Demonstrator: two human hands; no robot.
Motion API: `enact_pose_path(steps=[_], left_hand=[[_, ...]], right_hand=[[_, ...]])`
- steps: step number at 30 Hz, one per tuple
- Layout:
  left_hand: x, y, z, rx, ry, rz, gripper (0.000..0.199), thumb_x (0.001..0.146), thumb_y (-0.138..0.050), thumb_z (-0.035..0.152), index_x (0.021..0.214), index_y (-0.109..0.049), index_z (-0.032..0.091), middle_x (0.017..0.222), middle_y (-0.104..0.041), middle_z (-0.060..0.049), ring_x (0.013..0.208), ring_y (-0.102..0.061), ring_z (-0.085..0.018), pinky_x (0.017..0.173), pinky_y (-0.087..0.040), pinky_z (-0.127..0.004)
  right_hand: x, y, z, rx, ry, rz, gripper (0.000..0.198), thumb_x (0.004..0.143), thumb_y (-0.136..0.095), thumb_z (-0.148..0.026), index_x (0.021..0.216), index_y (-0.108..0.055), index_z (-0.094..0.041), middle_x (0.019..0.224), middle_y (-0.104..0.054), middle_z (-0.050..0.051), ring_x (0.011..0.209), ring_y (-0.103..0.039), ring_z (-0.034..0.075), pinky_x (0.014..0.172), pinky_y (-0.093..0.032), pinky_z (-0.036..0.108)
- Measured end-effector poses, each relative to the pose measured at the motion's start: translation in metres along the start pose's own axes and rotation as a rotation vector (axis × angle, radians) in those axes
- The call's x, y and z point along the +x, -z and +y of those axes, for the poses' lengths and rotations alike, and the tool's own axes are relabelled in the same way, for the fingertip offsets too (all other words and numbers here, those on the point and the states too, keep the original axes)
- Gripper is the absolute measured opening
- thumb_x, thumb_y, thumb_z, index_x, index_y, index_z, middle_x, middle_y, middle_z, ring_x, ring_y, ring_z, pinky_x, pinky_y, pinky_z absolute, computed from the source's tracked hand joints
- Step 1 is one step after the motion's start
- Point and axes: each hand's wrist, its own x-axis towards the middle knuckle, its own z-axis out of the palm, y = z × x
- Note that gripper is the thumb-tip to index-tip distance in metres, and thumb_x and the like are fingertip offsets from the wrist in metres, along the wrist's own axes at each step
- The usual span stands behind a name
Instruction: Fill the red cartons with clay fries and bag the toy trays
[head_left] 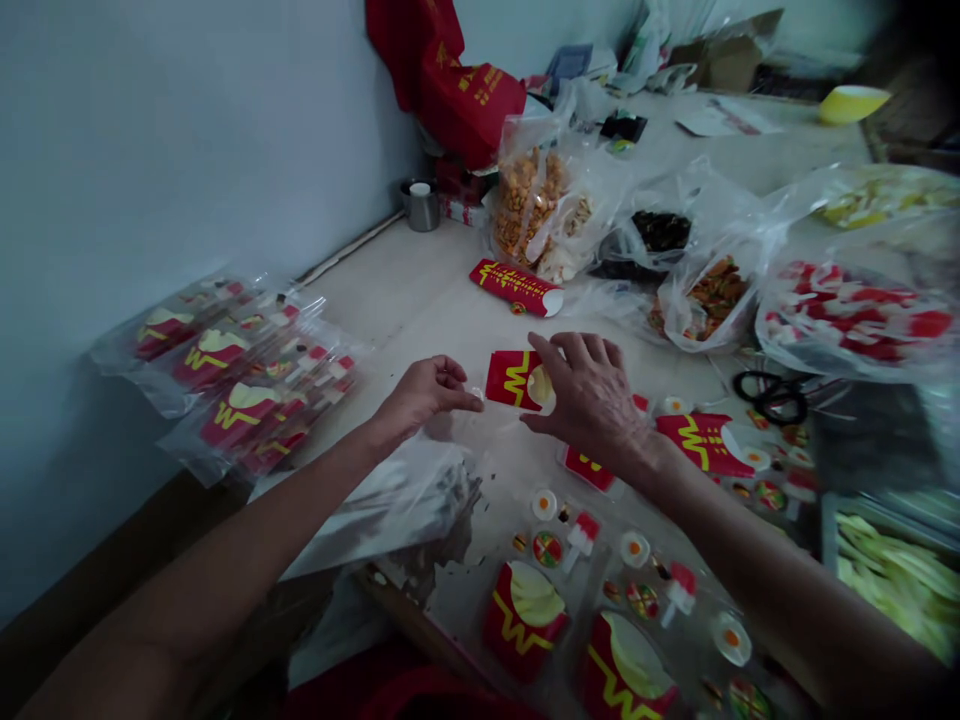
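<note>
a: hands?
b: left hand (431,397): fingers curled, thumb and index tips close together, can't tell if anything's pinched. right hand (592,385): thumb and fingers spread around one end of the red carton (505,380), contact unclear.
a: carton?
b: between the hands, over the pale table (390,312). smooth red, yellow zigzag, rounded cream bit at its right end.
a: just around?
b: crinkly clear plastic (382,490) below the left forearm. under the right one, white discs with orange centres (635,549) and blocky red-and-white popsicle shapes (680,592).
a: further out?
b: left, glossy flat packs (232,410) by the wall. beyond the hands, a clear bag of knobbly orange pieces (525,205). right, black-handled scissors (772,397), soft-looking red-and-white chunks (862,305) bagged, pale curved strips (892,570) in a metal tray (829,530).
</note>
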Motion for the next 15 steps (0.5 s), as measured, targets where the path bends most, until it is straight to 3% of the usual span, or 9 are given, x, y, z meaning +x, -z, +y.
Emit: enact_pose_path(steps=[6, 10, 12, 15], left_hand=[[0.002, 0.009, -0.008, -0.005, 0.066, -0.068, 0.048, 0.047, -0.095, 0.027, 0.084, -0.067, 0.016, 0.068, -0.061, 0.003, 0.061, -0.054, -0.008, 0.058, -0.043, -0.022], [-0.002, 0.009, -0.01, 0.061, 0.097, -0.145, 0.04, 0.05, -0.094, 0.028, 0.081, -0.072, 0.017, 0.07, -0.065, 0.002, 0.064, -0.056, -0.009, 0.06, -0.043, -0.022], [-0.002, 0.011, -0.008, 0.101, 0.115, -0.227, 0.036, 0.055, -0.092, 0.03, 0.085, -0.076, 0.018, 0.079, -0.071, -0.001, 0.071, -0.061, -0.011, 0.066, -0.047, -0.024], [0.002, 0.01, 0.0, 0.147, 0.148, -0.453, 0.037, 0.062, -0.088, 0.032, 0.096, -0.079, 0.02, 0.096, -0.077, -0.005, 0.084, -0.067, -0.016, 0.079, -0.05, -0.027]], right_hand=[[-0.007, 0.001, 0.015, 0.211, 0.266, -0.277, 0.092, 0.062, -0.089, -0.046, 0.143, -0.051, -0.022, 0.127, -0.061, 0.011, 0.112, -0.053, 0.031, 0.098, -0.04, 0.045], [-0.009, 0.001, 0.018, 0.262, 0.368, -0.313, 0.097, 0.06, -0.089, -0.049, 0.145, -0.05, -0.022, 0.127, -0.06, 0.011, 0.112, -0.054, 0.031, 0.099, -0.04, 0.044], [-0.01, 0.002, 0.017, 0.236, 0.375, -0.312, 0.096, 0.061, -0.088, -0.05, 0.145, -0.051, -0.02, 0.125, -0.061, 0.012, 0.111, -0.054, 0.031, 0.098, -0.039, 0.045], [-0.016, 0.005, 0.01, 0.18, 0.375, -0.295, 0.092, 0.062, -0.086, -0.05, 0.142, -0.053, -0.019, 0.122, -0.061, 0.013, 0.11, -0.054, 0.032, 0.096, -0.038, 0.044]])
